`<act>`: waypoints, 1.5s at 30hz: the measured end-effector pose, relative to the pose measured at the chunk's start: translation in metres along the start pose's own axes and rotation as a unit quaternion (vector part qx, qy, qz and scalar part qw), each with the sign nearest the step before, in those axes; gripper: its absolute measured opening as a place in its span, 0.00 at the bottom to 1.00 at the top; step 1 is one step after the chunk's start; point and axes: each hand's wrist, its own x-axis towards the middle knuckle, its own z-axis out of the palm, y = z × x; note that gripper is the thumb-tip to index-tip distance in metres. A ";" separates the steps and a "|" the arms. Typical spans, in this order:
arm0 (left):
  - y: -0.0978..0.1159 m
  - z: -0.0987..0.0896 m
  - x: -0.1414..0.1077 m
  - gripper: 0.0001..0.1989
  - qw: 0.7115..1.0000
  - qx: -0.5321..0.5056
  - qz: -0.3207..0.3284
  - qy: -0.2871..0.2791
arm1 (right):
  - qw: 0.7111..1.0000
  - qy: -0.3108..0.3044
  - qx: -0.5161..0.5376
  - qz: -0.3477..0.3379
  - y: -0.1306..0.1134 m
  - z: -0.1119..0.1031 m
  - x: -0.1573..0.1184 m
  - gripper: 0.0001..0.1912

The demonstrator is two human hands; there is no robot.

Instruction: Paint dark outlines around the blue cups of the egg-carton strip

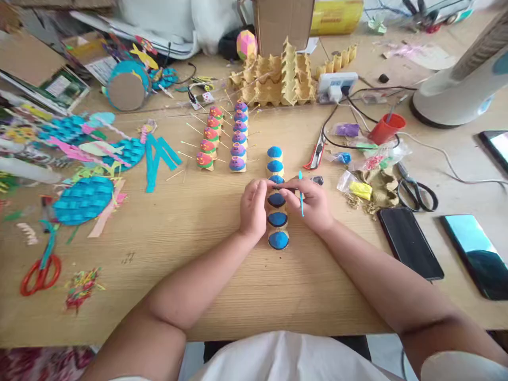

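Note:
A row of egg-carton cups with blue clay-like domes runs away from me in the middle of the table. Dark edging shows under the nearer domes. Over the middle of this row, the fingertips of both hands nearly meet at a small dark strip. My left hand is closed, its fingers curled and the tips at the strip's left end; what it pinches is hidden. On the right side, my right hand is closed around a thin blue stick-like tool, which stands out between its fingers.
Two finished-looking caterpillar rows, red-green and purple-blue, stand left of centre. A utility knife, black-handled scissors, a red cup and two phones lie right. Blue woven pieces and red scissors lie left; egg trays behind.

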 end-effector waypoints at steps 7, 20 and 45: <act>0.001 -0.001 -0.002 0.18 0.999 0.029 0.021 -0.015 | 0.996 0.017 0.061 0.068 -0.005 -0.001 0.002 0.25; -0.001 -0.004 0.000 0.13 0.991 0.091 0.077 -0.068 | 0.993 0.003 0.100 0.055 0.003 -0.004 0.001 0.29; 0.002 -0.005 -0.003 0.16 0.994 0.072 0.063 -0.055 | 0.997 0.034 0.056 0.039 0.000 -0.001 0.001 0.21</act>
